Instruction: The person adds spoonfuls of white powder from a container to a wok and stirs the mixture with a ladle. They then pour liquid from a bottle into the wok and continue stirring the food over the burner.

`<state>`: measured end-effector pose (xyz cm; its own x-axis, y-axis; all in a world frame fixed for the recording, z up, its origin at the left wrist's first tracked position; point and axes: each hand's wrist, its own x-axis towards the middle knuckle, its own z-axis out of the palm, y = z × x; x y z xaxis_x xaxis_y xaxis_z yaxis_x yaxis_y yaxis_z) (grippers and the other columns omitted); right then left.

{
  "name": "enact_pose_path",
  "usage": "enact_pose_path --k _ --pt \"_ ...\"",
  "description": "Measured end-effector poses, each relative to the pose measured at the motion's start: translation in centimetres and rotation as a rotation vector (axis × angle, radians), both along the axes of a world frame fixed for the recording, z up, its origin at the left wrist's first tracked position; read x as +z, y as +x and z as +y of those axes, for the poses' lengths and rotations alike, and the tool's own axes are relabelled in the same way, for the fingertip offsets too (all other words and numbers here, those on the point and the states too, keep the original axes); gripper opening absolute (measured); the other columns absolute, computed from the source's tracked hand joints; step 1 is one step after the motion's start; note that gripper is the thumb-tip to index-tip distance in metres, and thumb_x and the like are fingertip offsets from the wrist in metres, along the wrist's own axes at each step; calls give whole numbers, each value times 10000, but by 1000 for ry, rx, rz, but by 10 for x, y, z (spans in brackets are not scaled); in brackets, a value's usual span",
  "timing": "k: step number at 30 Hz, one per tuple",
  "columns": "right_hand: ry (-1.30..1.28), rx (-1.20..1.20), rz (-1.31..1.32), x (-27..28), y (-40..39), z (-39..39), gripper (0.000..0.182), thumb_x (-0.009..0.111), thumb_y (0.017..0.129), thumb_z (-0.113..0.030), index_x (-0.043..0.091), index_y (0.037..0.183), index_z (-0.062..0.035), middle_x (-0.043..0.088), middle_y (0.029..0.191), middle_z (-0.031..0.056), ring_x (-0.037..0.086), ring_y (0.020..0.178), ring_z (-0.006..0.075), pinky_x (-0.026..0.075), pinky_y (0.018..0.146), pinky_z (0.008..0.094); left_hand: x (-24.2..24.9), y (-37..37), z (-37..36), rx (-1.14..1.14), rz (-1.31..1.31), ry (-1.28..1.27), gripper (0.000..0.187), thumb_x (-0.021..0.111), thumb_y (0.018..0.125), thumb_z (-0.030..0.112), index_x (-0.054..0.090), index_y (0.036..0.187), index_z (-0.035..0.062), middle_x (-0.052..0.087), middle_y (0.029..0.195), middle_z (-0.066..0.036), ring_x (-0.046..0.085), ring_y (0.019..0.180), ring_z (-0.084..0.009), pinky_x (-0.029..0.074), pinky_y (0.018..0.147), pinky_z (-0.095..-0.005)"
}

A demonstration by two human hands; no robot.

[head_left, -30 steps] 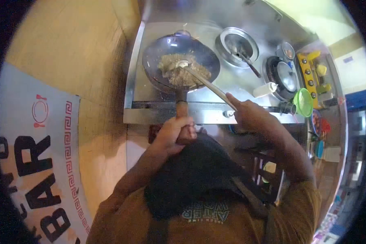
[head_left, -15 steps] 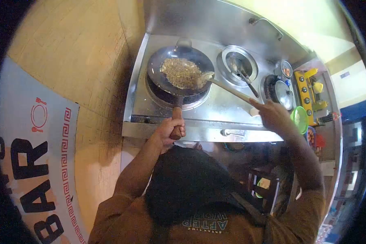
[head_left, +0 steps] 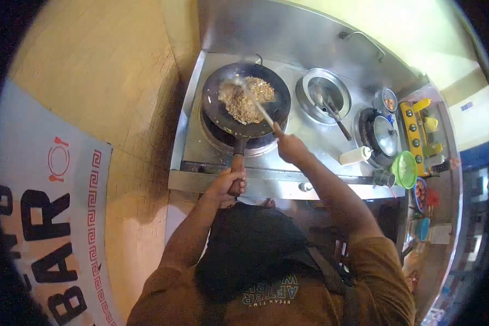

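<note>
A dark wok (head_left: pixel 214 111) sits over the left burner of the steel stove, with brown crumbly food (head_left: pixel 244 107) spread in it. My left hand (head_left: pixel 227 182) is wrapped round the wok's wooden handle (head_left: pixel 237 163). Across the wok's right side slants a long-handled utensil (head_left: pixel 261 110), its handle end in my closed right hand (head_left: pixel 291 146). The utensil's head is blurred among the food near the wok's upper middle.
Right of the wok stands a metal pot (head_left: pixel 304 100) with a dark-handled ladle (head_left: pixel 339 124). Farther right are a white squeeze bottle (head_left: pixel 355 156), a lidded pan (head_left: pixel 386 136), a green bowl (head_left: pixel 403 169) and a yellow gas stove (head_left: pixel 413 130).
My right hand has moved left, carrying the utensil's head from the wok's right edge into the food. The food is more heaped, and the white bottle and green bowl show more fully.
</note>
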<state>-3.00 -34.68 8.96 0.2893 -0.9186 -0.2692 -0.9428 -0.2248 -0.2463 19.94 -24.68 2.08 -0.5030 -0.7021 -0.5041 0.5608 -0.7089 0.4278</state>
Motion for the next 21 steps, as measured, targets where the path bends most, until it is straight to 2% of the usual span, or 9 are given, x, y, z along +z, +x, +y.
enact_pose_path --k 3,5,8,11,12,14,17,19,21 --pt "112 190 274 54 -33 57 666 439 861 -78 147 1460 -103 614 757 244 640 651 365 526 593 463 -11 -1 -3 -55 -38 6 104 586 846 91 496 873 46 510 683 -37 527 570 -147 476 513 -306" --pt "136 128 352 76 -51 84 712 489 858 -75 143 1471 -178 606 790 220 637 655 339 516 549 458 -9 -8 4 -57 -65 0 93 577 852 99 510 841 35 525 658 -47 536 548 -158 479 520 -315" --pt "-44 199 557 92 -84 63 703 485 873 -85 148 1470 -242 615 818 192 641 642 305 522 498 406 75 -36 35 -71 -49 -18 106 566 859 111 522 830 18 553 651 -71 553 536 -181 478 527 -332" --pt "-166 279 818 167 -79 50 580 447 894 -96 294 1427 -267 616 897 156 643 627 233 524 475 357 70 -34 18 -70 -98 -28 109 579 843 95 525 807 6 561 644 -89 560 535 -197 480 535 -342" --pt "-164 239 692 179 -89 44 560 457 894 -103 314 1412 -260 621 925 163 647 631 243 536 491 362 61 -29 13 -87 -141 -52 108 583 839 89 524 807 4 556 644 -87 559 536 -196 480 534 -340" --pt "-305 342 655 207 -94 47 559 478 885 -110 322 1402 -255 637 940 166 655 645 261 540 489 373 34 -27 8 -53 5 42 108 595 838 102 515 819 32 532 652 -58 542 546 -165 471 508 -322" --pt "-175 290 744 180 -98 39 553 499 876 -131 338 1392 -247 651 882 149 648 624 269 536 499 380 19 -26 1 -4 63 45 106 594 842 113 511 828 49 516 667 -40 528 551 -152 467 494 -312" --pt "-76 163 398 88 -119 10 521 489 892 -170 339 1390 -154 649 814 159 644 627 307 525 552 414 12 -27 8 -24 35 -4 106 591 846 115 511 832 48 516 678 -39 527 551 -153 468 494 -314" --pt "30 -79 -31 52 -104 7 467 492 895 -169 412 1351 -100 623 924 269 625 864 389 488 810 479 6 -19 7 -43 -12 -93 108 591 850 113 511 836 43 519 687 -38 529 551 -155 471 493 -319"
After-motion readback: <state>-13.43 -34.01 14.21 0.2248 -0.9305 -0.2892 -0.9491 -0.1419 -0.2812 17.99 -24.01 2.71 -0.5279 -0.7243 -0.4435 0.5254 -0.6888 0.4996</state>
